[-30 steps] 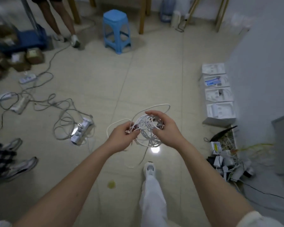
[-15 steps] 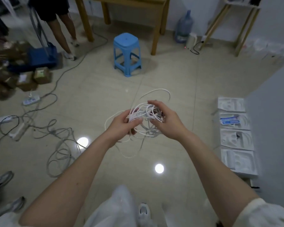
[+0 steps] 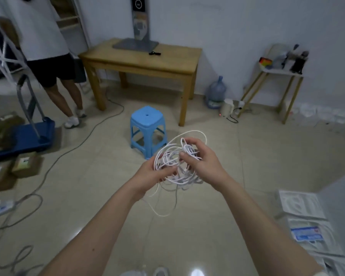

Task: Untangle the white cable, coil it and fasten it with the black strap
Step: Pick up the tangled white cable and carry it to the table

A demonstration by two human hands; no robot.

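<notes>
The white cable point(image 3: 174, 166) is a thin cord bunched into a loose, messy tangle of overlapping loops, held in the air in front of the person above the tiled floor point(image 3: 100, 176). One wide loop arcs up over the top of the bundle, several strands cross one another in the middle, and a few slack loops hang down below the hands. The left hand point(image 3: 153, 175) grips the lower left side of the tangle, its fingers curled around some strands. The right hand point(image 3: 202, 158) holds the upper right side, with thumb and fingers pinching a small cluster of loops near the top. No black strap can be made out in the bundle. Just beyond the hands stands a blue plastic stool point(image 3: 147, 128), and behind it a wooden table point(image 3: 145, 58) carrying a grey monitor stand point(image 3: 136, 43). A water jug point(image 3: 216, 91) sits on the floor by the wall, and another person's legs point(image 3: 62, 94) show at the far left beside a blue cart point(image 3: 22, 138).
</notes>
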